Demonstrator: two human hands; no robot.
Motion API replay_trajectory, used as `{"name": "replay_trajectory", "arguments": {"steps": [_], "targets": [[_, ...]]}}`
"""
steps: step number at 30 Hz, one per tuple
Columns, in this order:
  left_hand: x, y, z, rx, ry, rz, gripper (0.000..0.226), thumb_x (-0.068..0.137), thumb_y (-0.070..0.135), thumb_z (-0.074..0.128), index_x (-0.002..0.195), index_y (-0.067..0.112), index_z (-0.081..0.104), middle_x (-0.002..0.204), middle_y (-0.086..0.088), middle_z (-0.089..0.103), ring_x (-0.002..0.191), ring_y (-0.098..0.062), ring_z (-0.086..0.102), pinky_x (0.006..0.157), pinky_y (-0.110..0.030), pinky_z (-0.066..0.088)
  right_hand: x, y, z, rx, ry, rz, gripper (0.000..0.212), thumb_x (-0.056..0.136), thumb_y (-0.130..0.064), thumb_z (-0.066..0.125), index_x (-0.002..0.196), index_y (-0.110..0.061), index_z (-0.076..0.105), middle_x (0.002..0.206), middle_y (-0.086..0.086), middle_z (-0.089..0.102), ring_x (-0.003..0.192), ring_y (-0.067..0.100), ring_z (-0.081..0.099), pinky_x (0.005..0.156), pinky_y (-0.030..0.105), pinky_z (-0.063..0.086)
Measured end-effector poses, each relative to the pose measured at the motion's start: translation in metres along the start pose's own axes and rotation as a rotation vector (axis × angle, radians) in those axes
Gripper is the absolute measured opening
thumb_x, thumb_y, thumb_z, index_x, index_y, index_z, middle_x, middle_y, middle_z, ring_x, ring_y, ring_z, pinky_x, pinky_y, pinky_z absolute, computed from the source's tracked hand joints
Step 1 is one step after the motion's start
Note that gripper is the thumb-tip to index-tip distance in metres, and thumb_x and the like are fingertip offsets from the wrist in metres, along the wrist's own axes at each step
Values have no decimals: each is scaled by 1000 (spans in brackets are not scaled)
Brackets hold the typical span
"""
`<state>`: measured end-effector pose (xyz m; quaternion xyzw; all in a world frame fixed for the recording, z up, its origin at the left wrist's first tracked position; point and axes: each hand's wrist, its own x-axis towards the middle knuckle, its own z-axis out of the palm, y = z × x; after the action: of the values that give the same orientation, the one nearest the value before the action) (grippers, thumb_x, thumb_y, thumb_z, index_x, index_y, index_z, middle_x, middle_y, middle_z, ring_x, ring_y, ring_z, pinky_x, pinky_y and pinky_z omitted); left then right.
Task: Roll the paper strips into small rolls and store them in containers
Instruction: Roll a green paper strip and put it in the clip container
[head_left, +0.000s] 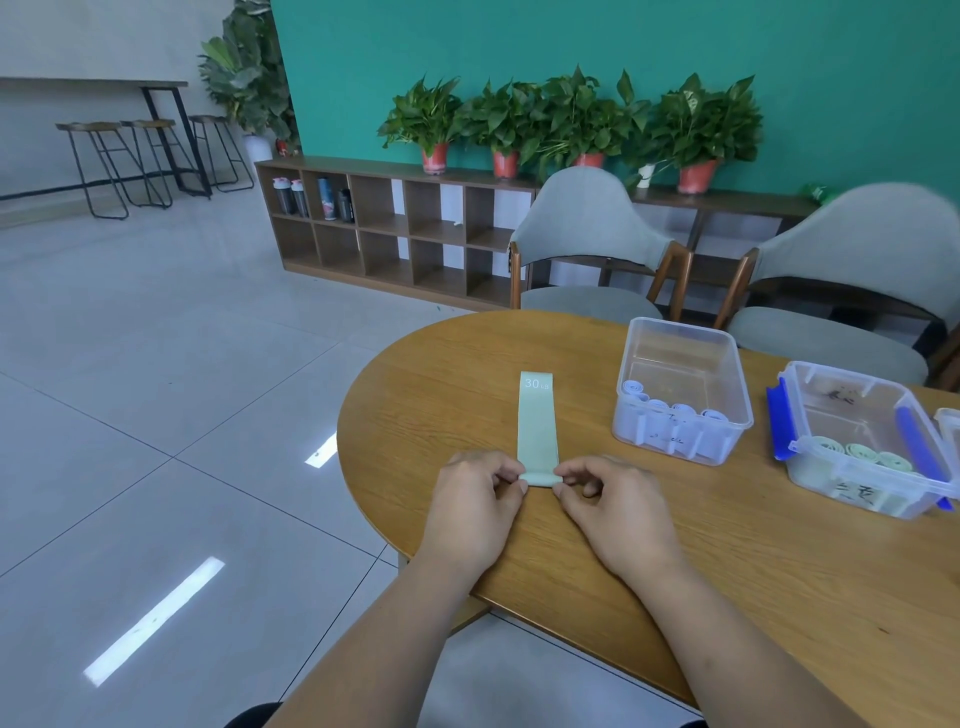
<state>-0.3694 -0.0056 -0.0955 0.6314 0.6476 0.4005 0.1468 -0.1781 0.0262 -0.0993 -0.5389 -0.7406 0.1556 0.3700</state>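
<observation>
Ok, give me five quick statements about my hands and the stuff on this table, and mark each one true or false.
1. The left hand and the right hand both pinch the near end of the green strip. True.
2. The strip is fully rolled up. False: most of it lies flat on the table.
3. The open container holds pale blue rolls. True.
4. The latched container is empty. False: it holds green rolls.
5. The strip is marked 50 LB. False: it reads 30 LB.
</observation>
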Motion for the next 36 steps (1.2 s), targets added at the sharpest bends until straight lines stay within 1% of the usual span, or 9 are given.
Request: {"name": "replay_trajectory", "arguments": {"steps": [3, 5, 13, 16, 23, 27, 30, 33, 36], "targets": [[-1, 1, 0, -16, 3, -11, 19, 91, 25, 79, 108, 32, 78, 99, 17, 70, 95, 6, 60, 81, 1, 38, 0, 0, -1, 14, 7, 10, 16, 85, -27, 84, 98, -36, 80, 82, -23, 70, 79, 3, 63, 70, 11, 46], [-1, 2, -1, -24, -3, -23, 18, 91, 25, 79, 107, 32, 78, 96, 17, 71, 92, 6, 61, 79, 1, 39, 0, -1, -2, 27, 15, 18, 16, 86, -26, 83, 98, -35, 80, 81, -23, 71, 78, 4, 64, 68, 8, 44], [-2, 5, -5, -55, -19, -45, 11, 92, 28, 78, 100, 35, 76, 87, 20, 72, 89, 4, 61, 75, -6, 43, -1, -2, -3, 89, 19, 39, 17, 85, -23, 81, 96, -35, 74, 77, -26, 70, 69, 8, 62, 69, 24, 53], [-2, 5, -4, -42, -23, -18, 9, 93, 28, 76, 101, 33, 75, 88, 21, 70, 93, 3, 60, 78, -10, 45, -1, 0, -2, 71, 23, 29, 14, 85, -24, 80, 91, -36, 74, 77, -24, 70, 70, 8, 62, 67, 25, 53], [-1, 3, -3, 5, -8, 6, 11, 94, 32, 75, 105, 34, 77, 99, 19, 68, 95, 3, 58, 77, -4, 38, 0, 0, 0, 26, 34, 4, 10, 87, -29, 80, 94, -35, 77, 80, -22, 69, 75, 5, 62, 69, 24, 53], [-2, 2, -2, 8, -20, 15, 22, 93, 30, 76, 115, 34, 76, 101, 20, 69, 97, 5, 57, 80, -2, 37, -1, 3, 3, 10, 16, -10, 22, 82, -28, 83, 102, -36, 76, 84, -21, 68, 79, 4, 61, 73, 28, 55], [-2, 3, -2, 19, -16, 25, 28, 93, 28, 76, 120, 34, 75, 102, 21, 68, 98, 5, 56, 81, 0, 37, 0, 4, 3, 0, 10, -3, 25, 85, -23, 81, 106, -37, 77, 86, -22, 68, 80, 3, 62, 74, 26, 55], [-3, 4, -2, 15, -15, 32, 30, 93, 26, 76, 122, 34, 74, 100, 21, 69, 99, 4, 55, 81, 0, 36, 0, 3, 3, 3, 8, 22, 24, 87, -24, 81, 106, -38, 76, 87, -22, 69, 78, 4, 62, 73, 26, 55], [-3, 4, -2, -4, -6, 36, 28, 93, 24, 76, 119, 32, 74, 94, 22, 69, 98, 0, 55, 80, -4, 38, 0, 2, 1, 11, 4, 35, 26, 85, -25, 80, 107, -37, 73, 84, -23, 70, 73, 4, 62, 73, 31, 56]]}}
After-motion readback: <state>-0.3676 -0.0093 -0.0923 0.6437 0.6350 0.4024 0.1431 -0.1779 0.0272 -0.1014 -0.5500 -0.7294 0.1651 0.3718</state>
